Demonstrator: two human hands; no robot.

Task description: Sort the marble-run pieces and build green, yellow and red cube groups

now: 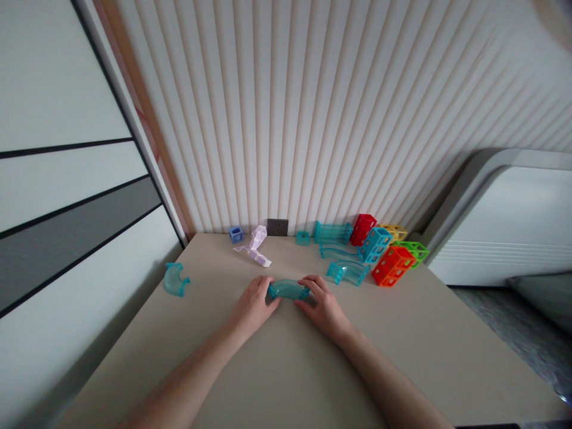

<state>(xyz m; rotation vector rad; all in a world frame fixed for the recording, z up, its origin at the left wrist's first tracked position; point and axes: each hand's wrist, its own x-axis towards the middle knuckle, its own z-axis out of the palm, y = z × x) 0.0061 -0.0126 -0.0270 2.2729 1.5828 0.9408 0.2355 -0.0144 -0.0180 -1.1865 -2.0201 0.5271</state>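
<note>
A curved piece of translucent teal toy track [288, 289] is held level between my two hands, just over the table or resting on it; I cannot tell which. My left hand [258, 298] pinches its left end between thumb and fingers. On the right end, my right hand [322, 304] grips in the same way. Close by to the right lies another curved teal track piece [349, 272]. A pale purple three-armed piece [255, 247] lies beyond my left hand.
Along the wall stand a blue cube [236, 234], a small teal piece [302, 238] and a straight teal track [333, 232]. Red [363, 229], blue [375, 244], orange-red [393, 266] and green blocks [413, 253] cluster right. A curved teal piece [175, 280] lies near the table's left edge.
</note>
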